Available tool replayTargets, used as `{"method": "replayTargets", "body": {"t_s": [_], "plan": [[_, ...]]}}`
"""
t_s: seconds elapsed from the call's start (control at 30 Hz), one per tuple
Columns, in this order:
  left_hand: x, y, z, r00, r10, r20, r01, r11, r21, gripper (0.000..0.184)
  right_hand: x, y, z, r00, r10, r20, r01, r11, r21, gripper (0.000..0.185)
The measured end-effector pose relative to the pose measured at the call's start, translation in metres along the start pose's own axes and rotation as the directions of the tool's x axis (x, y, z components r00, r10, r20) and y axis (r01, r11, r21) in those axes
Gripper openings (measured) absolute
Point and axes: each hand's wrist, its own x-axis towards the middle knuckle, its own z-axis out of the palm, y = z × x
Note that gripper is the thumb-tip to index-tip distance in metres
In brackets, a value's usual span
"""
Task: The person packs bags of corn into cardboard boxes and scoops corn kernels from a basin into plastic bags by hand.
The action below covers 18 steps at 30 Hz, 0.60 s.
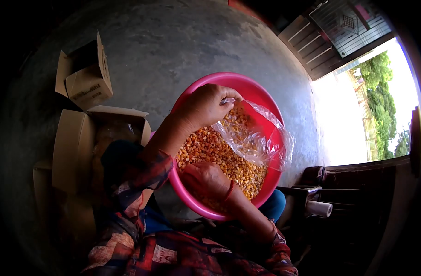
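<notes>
A large pink plastic tub (273, 108) holds a heap of orange-yellow corn kernels (206, 147). My left hand (215, 103) is over the tub's far side, its thumb and fingers pinching the rim of a clear plastic bag (247, 142). The bag hangs across the kernels and over the tub's right side. Kernels show through the film; whether they lie inside or behind it I cannot tell. Low in the tub, my right hand (208, 179) is curled down into the corn, back of the hand up, with its fingertips hidden. A red band circles that wrist.
Left of the tub stands an open cardboard box (72, 147) with clear plastic-wrapped contents. Another open carton (90, 85) sits beyond it on the grey concrete floor (173, 50). To the right are a bright doorway (344, 119) and dark wooden furniture with a white roll (319, 209).
</notes>
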Motion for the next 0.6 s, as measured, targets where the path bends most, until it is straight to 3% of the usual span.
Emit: {"method": "replayTargets", "body": {"t_s": [0.23, 0.33, 0.6], "plan": [[0.001, 0.003, -0.003, 0.991, 0.059, 0.120, -0.054, 0.998, -0.043, 0.022, 0.002, -0.001, -0.001, 1.000, 0.019, 0.006, -0.019, 1.000, -0.018, 0.015], [0.001, 0.001, -0.001, 0.985, -0.003, 0.172, 0.006, 1.000, -0.019, 0.021, 0.003, -0.002, -0.002, 1.000, 0.003, 0.007, -0.003, 1.000, 0.013, 0.015], [-0.003, -0.007, 0.003, 0.990, -0.059, 0.127, 0.045, 0.993, 0.112, 0.020, 0.004, 0.003, 0.002, 1.000, 0.005, -0.008, -0.004, 1.000, 0.005, 0.013]]}}
